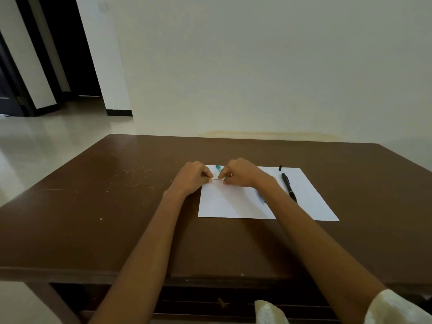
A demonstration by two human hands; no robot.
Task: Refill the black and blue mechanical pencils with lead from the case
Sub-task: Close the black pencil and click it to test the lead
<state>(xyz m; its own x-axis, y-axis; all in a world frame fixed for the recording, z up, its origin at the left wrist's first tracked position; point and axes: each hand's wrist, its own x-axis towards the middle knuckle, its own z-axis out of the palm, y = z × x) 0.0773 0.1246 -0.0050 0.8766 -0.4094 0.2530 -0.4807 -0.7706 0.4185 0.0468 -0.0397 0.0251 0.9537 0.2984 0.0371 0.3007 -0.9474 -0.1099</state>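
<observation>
Scene: one head view, looking down at a brown table [117, 206] with a white sheet of paper [233, 204] laid on it; both bare forearms reach in from the near edge.
Left hand [190, 177]: fingers curled, tips pinched on one end of a thin grey lead [215, 179].
Right hand [238, 174]: fingers curled, tips closed at the other end of the lead. It may also hold the lead case, but any such thing is hidden by the fingers; cannot tell.
Lead: lies roughly level between the two hands, just above the paper.
Blue pencil [261, 197]: a blue-green barrel shows on the paper under the right wrist, mostly covered by the arm. A second blue-green piece [218, 168] shows at the far edge of the paper between the hands; whether it is the pencil's cap, its other end, or the case, I cannot tell.
Black pencil [289, 188]: flat on the right part of the paper, untouched, well apart from both hands.
Black cap [279, 168]: small dark piece beyond the black pencil's far end, apart from it; judged to be its removed cap.
Progress (judgement): a lead is out and in the fingers, so the step in hand is loading. No lead is seen entering either barrel.
Left to do (judgement): feed the lead, then recap both pencils.
</observation>
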